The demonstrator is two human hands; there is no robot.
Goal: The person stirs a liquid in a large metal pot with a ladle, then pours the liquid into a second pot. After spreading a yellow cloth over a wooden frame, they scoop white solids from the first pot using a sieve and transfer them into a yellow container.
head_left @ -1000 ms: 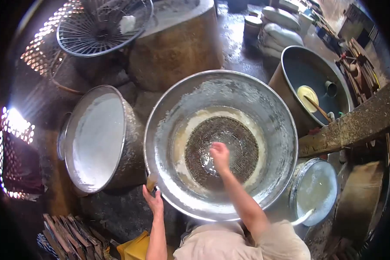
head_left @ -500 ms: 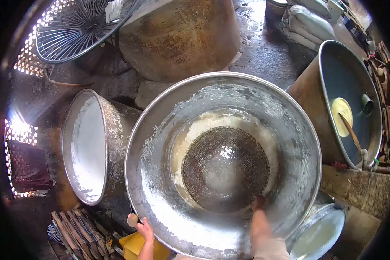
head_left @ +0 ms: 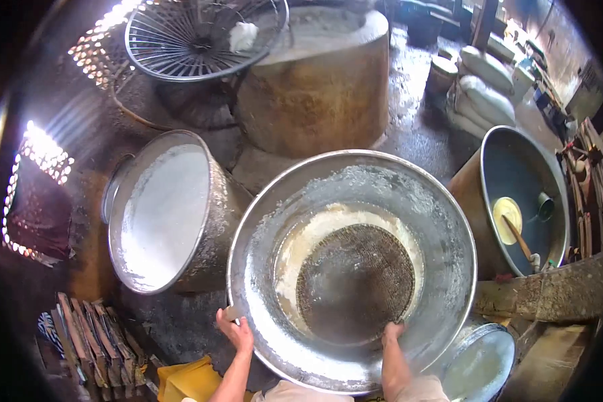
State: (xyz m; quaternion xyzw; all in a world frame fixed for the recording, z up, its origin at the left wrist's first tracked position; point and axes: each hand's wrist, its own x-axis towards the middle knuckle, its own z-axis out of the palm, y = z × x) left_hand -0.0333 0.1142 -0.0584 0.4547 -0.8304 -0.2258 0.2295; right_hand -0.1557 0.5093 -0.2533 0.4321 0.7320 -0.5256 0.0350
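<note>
A wide metal basin (head_left: pixel 355 368) fills the middle of the head view, with pale residue on its inner wall. Inside it lies a dark, round woven sieve (head_left: pixel 355 281), ringed by a band of cream-coloured wet matter (head_left: pixel 295 248). My right hand (head_left: pixel 393 331) reaches into the basin, its fingers closed on the sieve's near right edge. Outside the basin's left rim, my left hand (head_left: pixel 236 333) is closed round a short tan wooden handle (head_left: pixel 231 313); the rest of that piece is hidden.
Left stands a vat of whitish liquid (head_left: pixel 161 214). At right, another vat (head_left: pixel 486 201) holds a yellow bowl (head_left: pixel 507 218) and a wooden-handled tool. Split firewood (head_left: pixel 97 342) and a yellow container (head_left: pixel 191 382) lie lower left. A slatted round rack (head_left: pixel 204 47) is at the back.
My view has tilted up and drawn back, so the basin looks smaller and more of the room shows. My right hand stays at the sieve's edge, my left by the rim.
</note>
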